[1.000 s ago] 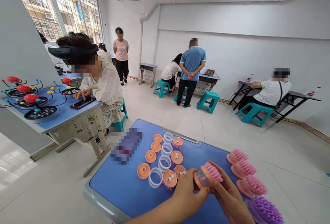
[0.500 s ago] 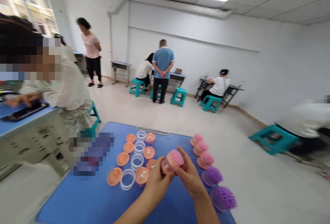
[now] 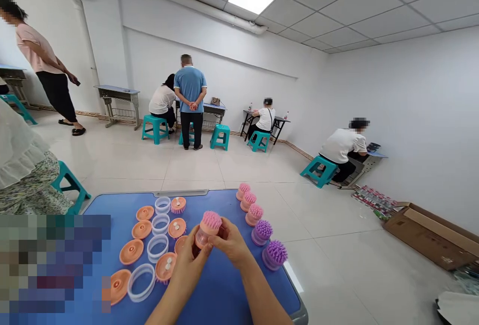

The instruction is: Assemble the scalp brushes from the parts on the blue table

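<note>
Both my hands hold one pink bristle brush [image 3: 208, 227] above the blue table [image 3: 224, 295]. My left hand [image 3: 191, 260] grips its clear base from below. My right hand [image 3: 230, 240] wraps the brush from the right side. To the left lie orange round caps [image 3: 131, 251], clear plastic rings [image 3: 157, 247] and orange bristle discs [image 3: 177, 227] in rows. To the right stand assembled pink brushes [image 3: 255, 214] and two purple brushes [image 3: 275, 254] along the table's right edge.
A person in white sits at far left on a teal stool [image 3: 69, 185]. Other people stand or sit at desks along the back wall. A cardboard box [image 3: 430, 235] lies on the floor at right. White tiled floor lies beyond the table.
The view has swung to the right, showing more of the right wall. My hands have kept hold of the pink brush and turned its bristles more upward.
</note>
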Demonstrator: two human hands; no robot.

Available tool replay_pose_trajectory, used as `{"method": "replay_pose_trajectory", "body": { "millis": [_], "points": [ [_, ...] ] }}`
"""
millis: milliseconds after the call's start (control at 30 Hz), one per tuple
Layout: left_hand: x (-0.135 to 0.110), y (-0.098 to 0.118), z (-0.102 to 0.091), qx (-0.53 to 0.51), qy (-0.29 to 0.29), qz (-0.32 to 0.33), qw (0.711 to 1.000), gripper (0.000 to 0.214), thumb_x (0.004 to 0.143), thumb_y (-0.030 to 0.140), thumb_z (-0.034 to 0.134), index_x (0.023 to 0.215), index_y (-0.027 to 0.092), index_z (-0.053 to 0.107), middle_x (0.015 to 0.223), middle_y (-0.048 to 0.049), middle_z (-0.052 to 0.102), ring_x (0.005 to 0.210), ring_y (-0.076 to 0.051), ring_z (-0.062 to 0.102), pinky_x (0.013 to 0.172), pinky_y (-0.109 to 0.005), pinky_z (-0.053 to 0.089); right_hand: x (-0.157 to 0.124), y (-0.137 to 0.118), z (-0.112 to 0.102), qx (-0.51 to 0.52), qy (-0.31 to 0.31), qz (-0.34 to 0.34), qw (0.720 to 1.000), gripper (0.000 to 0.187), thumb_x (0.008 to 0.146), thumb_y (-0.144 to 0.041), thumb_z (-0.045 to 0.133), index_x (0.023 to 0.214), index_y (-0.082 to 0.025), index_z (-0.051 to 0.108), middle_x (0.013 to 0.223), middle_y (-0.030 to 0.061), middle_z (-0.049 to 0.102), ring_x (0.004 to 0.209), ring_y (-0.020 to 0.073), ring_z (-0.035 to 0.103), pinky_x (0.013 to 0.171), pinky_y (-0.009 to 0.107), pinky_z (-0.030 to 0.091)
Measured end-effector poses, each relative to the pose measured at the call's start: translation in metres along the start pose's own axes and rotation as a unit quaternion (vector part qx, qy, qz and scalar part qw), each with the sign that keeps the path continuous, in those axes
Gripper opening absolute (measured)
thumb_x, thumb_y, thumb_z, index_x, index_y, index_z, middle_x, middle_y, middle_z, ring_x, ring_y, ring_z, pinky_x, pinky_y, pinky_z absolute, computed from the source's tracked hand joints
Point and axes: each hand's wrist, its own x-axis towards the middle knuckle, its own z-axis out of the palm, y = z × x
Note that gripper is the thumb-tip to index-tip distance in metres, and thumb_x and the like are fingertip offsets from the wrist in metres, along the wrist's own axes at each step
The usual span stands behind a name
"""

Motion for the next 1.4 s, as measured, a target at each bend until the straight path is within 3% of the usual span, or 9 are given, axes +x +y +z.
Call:
{"method": "replay_pose_trajectory", "body": {
  "millis": [167, 300, 533, 700, 867, 967, 1067, 1233, 1400],
  "points": [
    [-0.006, 0.005, 0.006, -0.031, -0.003, -0.035, 0.999, 0.069, 0.064, 0.036, 0.066, 0.125, 0.017, 0.040, 0.125, -0.0169, 0.052, 0.099, -0.026, 0.061, 0.086, -0.041, 0.048, 0.022, 0.019, -0.011, -0.155, 0.189, -0.030, 0.969, 0.034, 0.065, -0.040, 0.064, 0.088, -0.015, 0.060, 0.078, 0.0041, 0.066, 0.061, 0.0152, 0.057, 0.055, 0.027, 0.045],
    [-0.010, 0.006, 0.009, 0.013, -0.014, -0.017, 1.000, 0.056, 0.065, 0.036, 0.063, 0.115, 0.016, 0.049, 0.113, -0.0139, 0.061, 0.088, -0.022, 0.064, 0.081, -0.038, 0.051, 0.051, 0.029, -0.029, -0.245, 0.302, -0.048, 0.920, 0.037, 0.064, -0.039, 0.064, 0.090, -0.014, 0.057, 0.084, 0.0053, 0.063, 0.058, 0.0145, 0.052, 0.059, 0.029, 0.042],
    [-0.013, 0.009, 0.007, 0.079, -0.014, 0.024, 0.997, 0.036, 0.069, 0.036, 0.056, 0.100, 0.019, 0.060, 0.099, -0.0069, 0.067, 0.080, -0.019, 0.064, 0.070, -0.032, 0.054, 0.097, 0.042, -0.053, -0.336, 0.367, -0.069, 0.865, 0.020, 0.071, -0.030, 0.062, 0.081, -0.014, 0.057, 0.086, 0.0080, 0.061, 0.081, 0.0223, 0.056, 0.074, 0.035, 0.042],
    [-0.016, 0.009, 0.009, 0.100, -0.019, 0.033, 0.994, 0.030, 0.071, 0.031, 0.054, 0.096, 0.020, 0.063, 0.097, -0.0064, 0.068, 0.081, -0.019, 0.063, 0.068, -0.029, 0.053, 0.104, 0.054, -0.061, -0.366, 0.368, -0.052, 0.853, 0.022, 0.083, -0.033, 0.053, 0.094, -0.014, 0.057, 0.094, 0.0047, 0.061, 0.083, 0.0179, 0.059, 0.076, 0.037, 0.046],
    [-0.019, 0.012, 0.011, 0.123, -0.024, 0.050, 0.991, 0.025, 0.072, 0.025, 0.053, 0.094, 0.020, 0.064, 0.094, -0.0060, 0.068, 0.079, -0.019, 0.063, 0.066, -0.028, 0.053, 0.098, 0.055, -0.063, -0.369, 0.372, -0.049, 0.850, 0.044, 0.068, -0.034, 0.060, 0.103, -0.010, 0.051, 0.102, 0.0172, 0.063, 0.099, 0.0320, 0.056, 0.082, 0.039, 0.041],
    [-0.021, 0.017, 0.011, 0.140, -0.034, 0.051, 0.988, 0.026, 0.073, 0.022, 0.051, 0.095, 0.019, 0.064, 0.094, -0.0066, 0.068, 0.079, -0.018, 0.063, 0.067, -0.027, 0.052, 0.089, 0.052, -0.058, -0.366, 0.370, -0.051, 0.853, 0.054, 0.065, -0.032, 0.058, 0.112, -0.008, 0.045, 0.116, 0.0203, 0.056, 0.108, 0.0319, 0.050, 0.086, 0.039, 0.038],
    [-0.023, 0.020, 0.012, 0.155, -0.057, 0.057, 0.985, 0.026, 0.074, 0.020, 0.049, 0.096, 0.017, 0.063, 0.094, -0.0077, 0.067, 0.078, -0.018, 0.063, 0.067, -0.027, 0.051, 0.073, 0.048, -0.049, -0.360, 0.352, -0.042, 0.863, 0.054, 0.066, -0.030, 0.054, 0.113, -0.006, 0.046, 0.119, 0.0227, 0.052, 0.098, 0.0304, 0.055, 0.081, 0.039, 0.041],
    [-0.030, 0.021, 0.015, 0.218, -0.099, 0.130, 0.962, 0.023, 0.076, 0.018, 0.049, 0.094, 0.018, 0.064, 0.084, -0.0061, 0.067, 0.070, -0.016, 0.061, 0.062, -0.024, 0.049, 0.036, 0.041, -0.024, -0.333, 0.243, -0.037, 0.910, 0.038, 0.070, -0.034, 0.050, 0.100, -0.012, 0.058, 0.100, 0.0138, 0.064, 0.060, 0.0183, 0.058, 0.062, 0.034, 0.047],
    [-0.038, 0.018, 0.018, 0.285, -0.122, 0.246, 0.918, 0.020, 0.081, 0.019, 0.047, 0.089, 0.019, 0.065, 0.073, -0.0047, 0.066, 0.061, -0.014, 0.059, 0.057, -0.021, 0.046, 0.006, 0.039, 0.001, -0.302, 0.110, -0.046, 0.946, 0.025, 0.072, -0.034, 0.052, 0.085, -0.017, 0.064, 0.076, 0.0062, 0.070, 0.055, 0.0164, 0.058, 0.053, 0.028, 0.048]
  ]
}}
